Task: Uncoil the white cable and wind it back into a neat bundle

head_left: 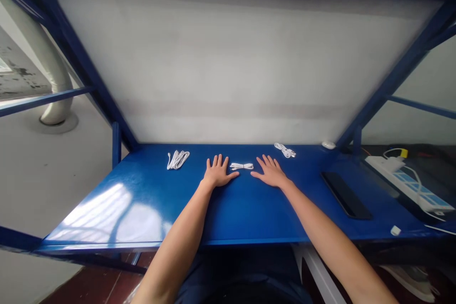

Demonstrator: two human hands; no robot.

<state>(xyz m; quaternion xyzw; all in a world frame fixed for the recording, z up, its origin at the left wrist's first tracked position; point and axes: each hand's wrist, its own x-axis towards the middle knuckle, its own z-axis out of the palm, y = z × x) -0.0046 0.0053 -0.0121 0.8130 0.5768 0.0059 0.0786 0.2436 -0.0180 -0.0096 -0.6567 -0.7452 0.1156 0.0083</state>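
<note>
My left hand lies flat on the blue table, fingers spread and pointing away from me. Palm down as well, my right hand rests with its fingers apart. Between the two hands sits a bundled white cable, folded and bound at its middle; neither hand grips it. Left of my left hand is a loosely coiled white cable. Beyond my right hand, towards the back edge, another bundled white cable lies at a slant.
A dark flat slab lies on the right side, with a small white plug-like block near the front edge. A white mouse-shaped object sits at the back. Far right is a power strip with cords. Blue frame posts flank a white panel.
</note>
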